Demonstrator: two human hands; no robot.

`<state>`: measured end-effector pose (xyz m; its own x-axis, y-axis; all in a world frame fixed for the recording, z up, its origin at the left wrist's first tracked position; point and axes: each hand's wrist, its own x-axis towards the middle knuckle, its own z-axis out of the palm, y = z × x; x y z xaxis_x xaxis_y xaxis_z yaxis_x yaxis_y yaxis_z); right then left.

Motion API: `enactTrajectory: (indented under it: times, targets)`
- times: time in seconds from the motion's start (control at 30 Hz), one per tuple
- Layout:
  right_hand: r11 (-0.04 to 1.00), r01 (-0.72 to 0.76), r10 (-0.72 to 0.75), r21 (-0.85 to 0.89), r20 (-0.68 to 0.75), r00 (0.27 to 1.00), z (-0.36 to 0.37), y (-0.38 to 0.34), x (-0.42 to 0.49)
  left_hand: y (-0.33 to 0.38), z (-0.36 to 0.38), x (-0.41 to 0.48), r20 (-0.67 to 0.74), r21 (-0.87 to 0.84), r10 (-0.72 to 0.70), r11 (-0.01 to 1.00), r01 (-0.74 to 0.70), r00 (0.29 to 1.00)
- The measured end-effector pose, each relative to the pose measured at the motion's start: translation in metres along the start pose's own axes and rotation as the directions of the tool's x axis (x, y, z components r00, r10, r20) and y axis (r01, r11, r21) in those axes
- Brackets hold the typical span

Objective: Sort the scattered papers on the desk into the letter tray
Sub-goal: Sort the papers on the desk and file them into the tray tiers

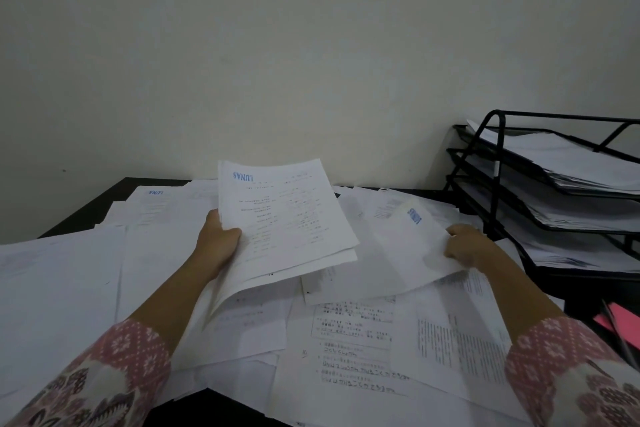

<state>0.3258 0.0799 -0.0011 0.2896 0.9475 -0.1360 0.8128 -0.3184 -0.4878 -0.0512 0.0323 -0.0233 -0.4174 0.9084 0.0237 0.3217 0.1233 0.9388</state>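
My left hand (218, 236) gripped a small sheaf (287, 215) by its near left edge, thumb curled over the top page, holding it tilted up off the pile. My right hand (467, 246) pinched the corner of a single sheet (412, 246) stamped in blue, lifted just clear of the heap. To do this step well, I judged I should lay that sheet squarely onto the sheaf, tap the edges even, and only then carry the lot to the letter tray (498, 149) (loose pages bend and could snag on wire rims). The tray stood at the far right of the table, three black wire tiers, each carrying paper. The scattered papers (346, 340) covered nearly the whole dark table (214, 409) in overlapping layers, with much left to sort. Something pink (620, 319) lay at the right edge below the tray. Behind everything rose a plain pale wall (311, 45).
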Motion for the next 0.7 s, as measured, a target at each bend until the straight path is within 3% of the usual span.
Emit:
enactTrajectory:
  times: [0.2,0.4,0.57,0.7]
  targets:
    - [0.956,0.106,-0.077,-0.274,0.114,0.990,-0.013,-0.018,-0.002,0.006,0.012,-0.005,0.066,0.039,0.029,0.999,-0.031,0.997]
    - [0.933,0.195,-0.127,-0.302,0.232,0.964,-0.020,-0.033,0.009,0.012,0.024,-0.010,0.131,0.086,0.059,0.994,-0.070,0.990]
    - [0.979,0.194,-0.174,-0.065,0.235,0.956,-0.017,-0.033,0.016,0.020,0.041,-0.018,0.189,0.119,0.090,0.986,-0.114,0.978]
    - [0.914,0.157,-0.178,0.374,0.021,0.984,-0.007,-0.021,0.024,0.027,0.058,-0.022,0.220,0.131,0.110,0.981,-0.141,0.969]
